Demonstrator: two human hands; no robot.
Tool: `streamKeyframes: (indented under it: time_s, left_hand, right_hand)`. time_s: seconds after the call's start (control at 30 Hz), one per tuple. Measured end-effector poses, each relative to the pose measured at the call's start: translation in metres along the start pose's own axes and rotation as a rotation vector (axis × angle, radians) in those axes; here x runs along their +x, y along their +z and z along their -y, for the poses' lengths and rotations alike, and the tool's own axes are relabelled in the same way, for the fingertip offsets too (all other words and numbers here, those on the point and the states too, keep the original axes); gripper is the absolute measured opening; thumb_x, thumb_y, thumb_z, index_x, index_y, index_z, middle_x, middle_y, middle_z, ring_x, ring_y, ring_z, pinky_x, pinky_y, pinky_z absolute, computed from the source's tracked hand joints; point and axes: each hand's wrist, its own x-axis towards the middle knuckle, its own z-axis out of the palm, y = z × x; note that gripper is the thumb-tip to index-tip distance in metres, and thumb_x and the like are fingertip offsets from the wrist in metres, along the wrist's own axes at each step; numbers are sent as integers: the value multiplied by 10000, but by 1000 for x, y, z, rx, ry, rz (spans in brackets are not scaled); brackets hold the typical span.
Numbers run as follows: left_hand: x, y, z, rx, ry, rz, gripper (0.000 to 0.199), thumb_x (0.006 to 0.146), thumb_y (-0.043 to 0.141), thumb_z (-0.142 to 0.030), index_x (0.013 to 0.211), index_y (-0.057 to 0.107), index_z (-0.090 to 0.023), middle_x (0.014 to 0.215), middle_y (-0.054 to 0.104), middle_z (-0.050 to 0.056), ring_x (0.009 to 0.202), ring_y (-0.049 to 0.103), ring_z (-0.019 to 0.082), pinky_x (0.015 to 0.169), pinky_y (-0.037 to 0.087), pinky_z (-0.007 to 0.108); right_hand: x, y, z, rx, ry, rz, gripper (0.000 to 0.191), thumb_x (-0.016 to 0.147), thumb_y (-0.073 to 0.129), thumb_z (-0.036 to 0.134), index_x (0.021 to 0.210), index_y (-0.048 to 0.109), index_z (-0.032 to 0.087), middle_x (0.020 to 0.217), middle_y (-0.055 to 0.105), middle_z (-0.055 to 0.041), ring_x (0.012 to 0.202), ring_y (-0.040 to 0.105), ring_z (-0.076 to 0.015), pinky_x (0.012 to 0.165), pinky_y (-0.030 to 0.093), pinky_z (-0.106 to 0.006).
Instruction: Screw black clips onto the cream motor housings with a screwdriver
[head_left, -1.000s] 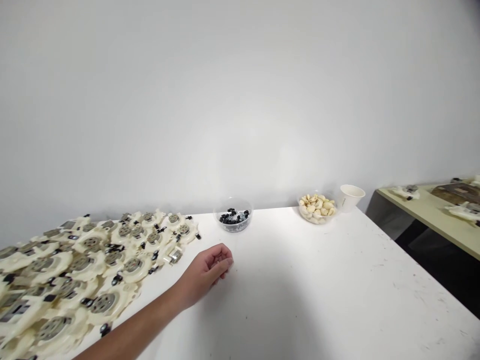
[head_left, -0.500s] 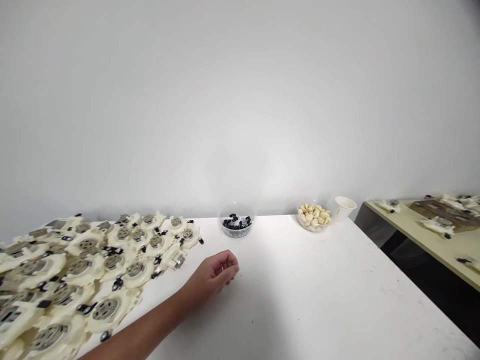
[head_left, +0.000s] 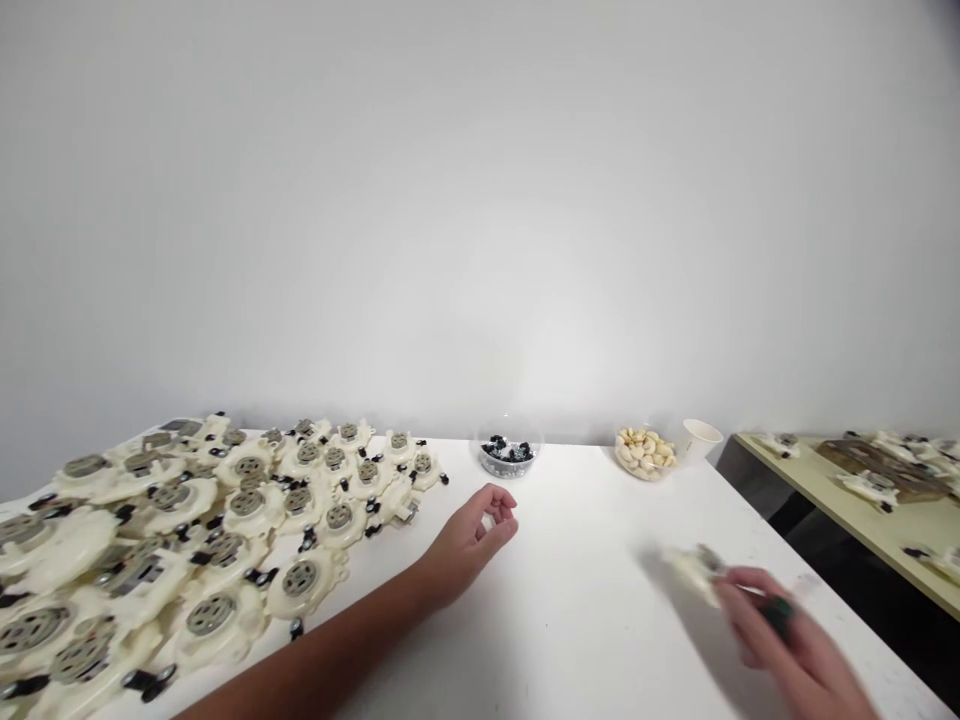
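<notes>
My left hand rests on the white table with its fingers loosely curled and the thumb apart. Nothing shows between them. At the right, my right hand is closed on a cream plastic motor housing, smeared by motion and held by its near end. Something dark green or black shows inside that grip; I cannot make out what it is. A heap of similar housings, with round grey metal discs and black connectors, covers the table's left side, beside my left forearm. Beyond my left hand stands a clear bowl of small black parts.
A clear bowl of cream-coloured pieces stands at the back right against a white paper cup. Past the table's right edge is a yellowish table with more housings and a brown board. A white wall rises behind.
My right hand has come into view from the right with the motor housing. The view has shifted a little left, so the table's things appear further right. My left hand stays loosely curled.
</notes>
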Motion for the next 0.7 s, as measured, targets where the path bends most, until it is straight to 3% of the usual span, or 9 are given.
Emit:
streamKeyframes:
  time_s: [0.13, 0.23, 0.3, 0.43, 0.5, 0.63, 0.7]
  left_hand:
    - [-5, -5, -9, 97, 159, 42, 418, 920, 619, -444, 1280, 549, -243, 1268, 584, 95, 1041, 552, 250, 944, 438, 370]
    - [-6, -4, -11, 147, 209, 63, 444, 894, 661, -391, 1294, 540, -243, 1307, 580, 103, 1166, 523, 285, 1021, 403, 393]
    - [-4, -2, -10, 174, 188, 53, 376, 881, 671, -342, 1227, 571, -234, 1224, 611, 92, 1127, 548, 276, 987, 422, 374]
    - [1, 2, -6, 227, 150, 50, 176, 872, 646, -289, 1035, 629, -226, 1039, 626, 54, 992, 581, 247, 861, 446, 330]
    - [3, 2, -5, 236, 140, 57, 146, 870, 637, -288, 1001, 636, -224, 1015, 615, 48, 962, 580, 239, 822, 447, 317]
    - [3, 1, -7, 254, 141, 66, 157, 880, 615, -299, 1017, 632, -224, 1026, 610, 43, 970, 574, 231, 824, 452, 307]
    - [3, 1, -7, 267, 139, 67, 153, 892, 595, -296, 1023, 629, -225, 1026, 608, 35, 967, 574, 221, 823, 455, 299]
  right_hand:
    - [8, 88, 44, 5, -165, 391, 339, 915, 568, 589, 884, 674, 268, 765, 664, -33, 727, 610, -249, 639, 483, -330]
    - [20, 130, 72, -19, -184, 621, 359, 984, 475, 515, 961, 700, 236, 631, 618, 5, 599, 566, -194, 601, 454, -297]
    - [40, 144, 89, -62, -233, 615, 386, 1010, 394, 409, 955, 715, 202, 594, 613, 6, 591, 592, -185, 611, 473, -290]
    - [106, 161, 127, -299, -407, 493, 336, 959, 401, 206, 1064, 718, 172, 1037, 746, -66, 883, 690, -193, 773, 529, -291]
    - [139, 174, 145, -394, -428, 538, 321, 965, 428, 159, 1096, 721, 177, 1034, 748, -61, 885, 691, -183, 818, 532, -300]
    - [176, 214, 164, -652, -432, 689, 175, 1005, 603, 268, 1112, 691, 160, 1099, 714, -66, 925, 689, -184, 851, 571, -365]
    - [180, 236, 165, -804, -401, 732, 254, 995, 645, 324, 1181, 656, 150, 1173, 679, -85, 989, 683, -211, 864, 582, -404]
